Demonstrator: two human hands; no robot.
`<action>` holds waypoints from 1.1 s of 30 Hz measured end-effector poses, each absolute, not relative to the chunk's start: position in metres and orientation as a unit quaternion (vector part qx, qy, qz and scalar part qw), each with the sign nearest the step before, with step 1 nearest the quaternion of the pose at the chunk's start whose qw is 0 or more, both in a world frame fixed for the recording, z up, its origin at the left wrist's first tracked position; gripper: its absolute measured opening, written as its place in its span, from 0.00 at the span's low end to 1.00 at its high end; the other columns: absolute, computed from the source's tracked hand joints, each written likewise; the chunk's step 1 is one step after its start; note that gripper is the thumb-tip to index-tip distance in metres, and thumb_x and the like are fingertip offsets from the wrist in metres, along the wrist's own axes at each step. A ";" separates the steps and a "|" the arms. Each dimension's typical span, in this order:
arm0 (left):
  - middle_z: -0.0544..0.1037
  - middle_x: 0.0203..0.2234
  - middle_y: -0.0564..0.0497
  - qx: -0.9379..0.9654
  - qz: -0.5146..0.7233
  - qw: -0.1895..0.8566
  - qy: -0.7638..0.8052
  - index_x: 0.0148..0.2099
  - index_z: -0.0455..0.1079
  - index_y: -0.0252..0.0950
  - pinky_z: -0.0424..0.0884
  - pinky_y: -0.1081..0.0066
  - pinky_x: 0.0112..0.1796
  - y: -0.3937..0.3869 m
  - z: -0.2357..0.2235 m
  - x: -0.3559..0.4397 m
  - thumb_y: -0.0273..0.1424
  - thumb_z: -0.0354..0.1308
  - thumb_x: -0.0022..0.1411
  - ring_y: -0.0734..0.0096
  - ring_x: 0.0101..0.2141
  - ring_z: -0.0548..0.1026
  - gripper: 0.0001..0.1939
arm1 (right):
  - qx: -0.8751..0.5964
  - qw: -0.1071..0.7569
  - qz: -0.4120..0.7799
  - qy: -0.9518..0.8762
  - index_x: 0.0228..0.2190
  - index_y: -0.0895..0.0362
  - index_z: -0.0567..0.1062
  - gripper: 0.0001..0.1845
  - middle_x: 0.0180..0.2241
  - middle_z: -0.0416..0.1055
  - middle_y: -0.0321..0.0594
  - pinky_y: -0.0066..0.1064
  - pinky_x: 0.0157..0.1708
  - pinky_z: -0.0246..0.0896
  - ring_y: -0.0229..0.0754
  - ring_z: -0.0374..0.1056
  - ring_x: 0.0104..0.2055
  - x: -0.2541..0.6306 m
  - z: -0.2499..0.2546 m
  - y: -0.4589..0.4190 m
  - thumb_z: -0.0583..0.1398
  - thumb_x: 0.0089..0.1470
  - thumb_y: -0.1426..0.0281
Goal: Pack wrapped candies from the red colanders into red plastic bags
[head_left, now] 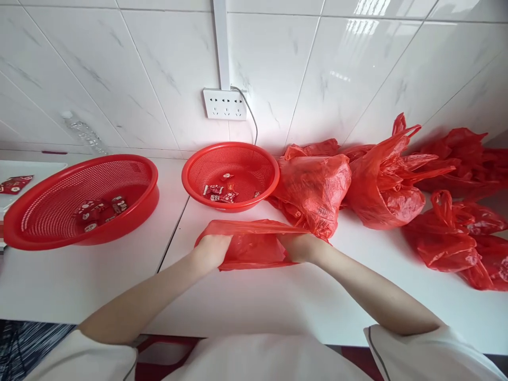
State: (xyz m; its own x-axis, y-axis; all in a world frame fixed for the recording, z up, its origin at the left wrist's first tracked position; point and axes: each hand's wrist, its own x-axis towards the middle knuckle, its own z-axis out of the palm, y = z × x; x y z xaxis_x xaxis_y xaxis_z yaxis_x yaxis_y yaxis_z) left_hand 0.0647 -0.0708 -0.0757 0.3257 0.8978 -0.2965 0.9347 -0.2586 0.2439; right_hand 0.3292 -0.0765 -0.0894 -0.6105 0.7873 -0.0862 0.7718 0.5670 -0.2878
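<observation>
A thin red plastic bag (256,251) is spread sideways above the white table in front of me, its mouth toward my body. My left hand (211,248) reaches into the left side of its opening. Into the right side goes my right hand (299,247). Red plastic hides the fingers of both hands, so their grip does not show. Just beyond the bag stands a round red plastic basket (230,150) with several small wrapped packets (228,197) at its bottom.
A larger red basket (146,198) with several packets stands left. Filled red bags (317,177) crowd the right side along the tiled wall. A clear bottle (85,132) leans at the back left, near a white tray (39,168). A socket strip (225,104) hangs above.
</observation>
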 end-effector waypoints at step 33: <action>0.75 0.25 0.48 0.383 0.458 0.544 0.589 0.45 0.66 0.35 0.69 0.72 0.22 -0.021 -0.098 0.012 0.63 0.47 0.56 0.68 0.21 0.73 0.35 | -0.270 0.272 0.152 -0.911 0.48 0.55 0.73 0.17 0.62 0.59 0.49 0.46 0.61 0.56 0.50 0.55 0.64 0.316 -0.097 -0.033 0.58 0.60 0.62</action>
